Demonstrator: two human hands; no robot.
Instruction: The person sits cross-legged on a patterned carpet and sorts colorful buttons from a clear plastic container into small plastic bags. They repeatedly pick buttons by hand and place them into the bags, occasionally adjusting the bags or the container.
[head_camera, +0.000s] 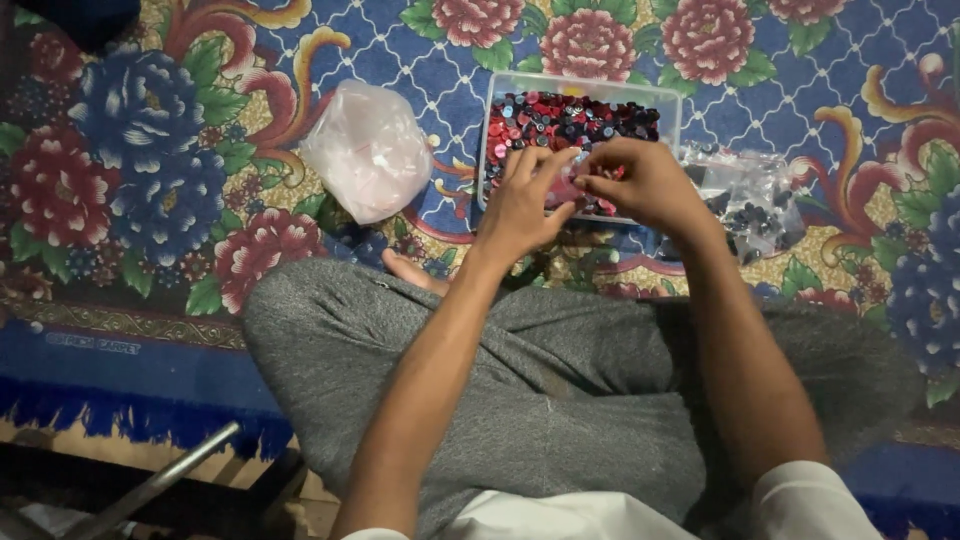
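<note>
Head view, looking down over crossed legs in grey trousers (560, 380) on a floral carpet (150, 180). Left hand (525, 205) and right hand (645, 185) together just above the near edge of a clear plastic box (580, 85) full of red and dark buttons (560, 125), fingertips pinched narrow around a small pink item (566, 188), too small to tell what. Left of the box, a pale pink plastic bag (368, 150); right of it, touching, a clear bag of dark buttons (750, 200).

Pinkish-white knotted plastic bag (368, 150) left of clear rectangular tub (583, 85) of red/dark buttons; clear crinkled bag (752, 200) right of tub.
</note>
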